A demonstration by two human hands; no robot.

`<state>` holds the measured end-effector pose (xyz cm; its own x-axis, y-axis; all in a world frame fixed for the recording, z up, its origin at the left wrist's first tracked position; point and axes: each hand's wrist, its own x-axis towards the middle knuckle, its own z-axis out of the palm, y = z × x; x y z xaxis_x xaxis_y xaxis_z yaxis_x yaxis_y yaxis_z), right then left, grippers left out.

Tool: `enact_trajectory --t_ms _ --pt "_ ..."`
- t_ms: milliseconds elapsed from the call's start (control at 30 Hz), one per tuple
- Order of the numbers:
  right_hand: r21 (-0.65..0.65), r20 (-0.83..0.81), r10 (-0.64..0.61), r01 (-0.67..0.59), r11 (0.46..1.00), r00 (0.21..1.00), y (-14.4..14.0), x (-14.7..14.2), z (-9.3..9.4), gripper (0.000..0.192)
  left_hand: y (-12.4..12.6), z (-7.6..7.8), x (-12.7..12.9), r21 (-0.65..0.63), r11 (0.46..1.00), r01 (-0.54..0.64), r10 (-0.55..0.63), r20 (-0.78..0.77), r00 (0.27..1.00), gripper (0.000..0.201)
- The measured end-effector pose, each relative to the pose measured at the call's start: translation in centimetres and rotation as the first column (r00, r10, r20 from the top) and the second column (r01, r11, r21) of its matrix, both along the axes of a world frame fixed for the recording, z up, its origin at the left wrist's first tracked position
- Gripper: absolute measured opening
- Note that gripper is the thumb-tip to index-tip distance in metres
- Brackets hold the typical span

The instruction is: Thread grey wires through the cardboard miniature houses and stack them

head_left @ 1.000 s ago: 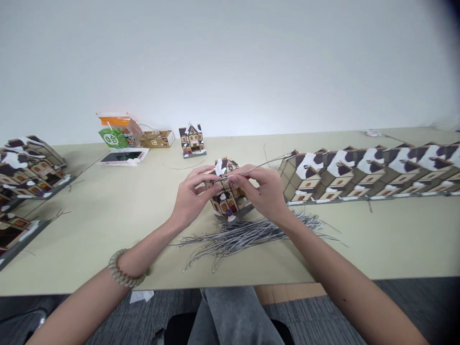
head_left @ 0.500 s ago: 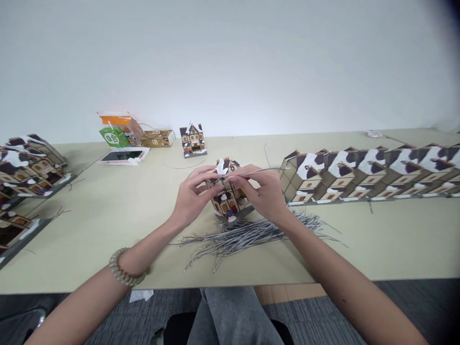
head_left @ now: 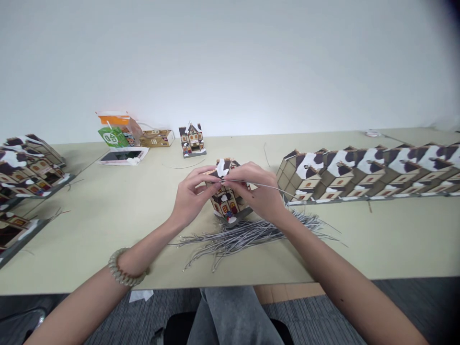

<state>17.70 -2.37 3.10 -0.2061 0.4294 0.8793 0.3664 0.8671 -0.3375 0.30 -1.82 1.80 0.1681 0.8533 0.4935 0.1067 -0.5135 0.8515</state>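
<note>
Head view, from largest to smallest: a pale table [head_left: 108, 225] runs the width of the frame against a white wall; on its right side a long row of paper houses [head_left: 370, 175] lies packed side by side, and more flattened houses [head_left: 25, 165] are stacked at the left edge; a heap of grey wires [head_left: 244, 235] is spread on the table just in front of the hands; at the far left sit an orange and green packet [head_left: 117, 132], a phone [head_left: 122, 156], a small brown box [head_left: 157, 139] and a finished little house [head_left: 192, 139] standing upright; near the middle, above the wire heap, the left hand [head_left: 190, 196] clasps a small paper house [head_left: 226, 194], fingers closed on its roof and side; the right hand [head_left: 260, 191] touches the house from the other side, its fingertips pinched together on a single grey wire [head_left: 266, 186] that trails off to the right; a beaded bracelet [head_left: 124, 275] circles the left wrist.
</note>
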Motion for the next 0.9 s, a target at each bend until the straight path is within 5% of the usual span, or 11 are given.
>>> enact_trajectory --t_ms 533,900 --pt "0.059 0.083 -0.079 0.074 0.996 0.993 0.4 0.2 -0.5 0.011 0.0 -0.1 -0.1 -0.016 0.999 0.041 -0.042 -0.011 0.999 0.022" --pt "0.110 0.174 -0.187 0.169 0.979 0.967 0.4 -0.1 -1.4 0.014 -0.2 0.1 0.0 0.001 0.999 0.039 -0.039 -0.047 0.998 0.014"
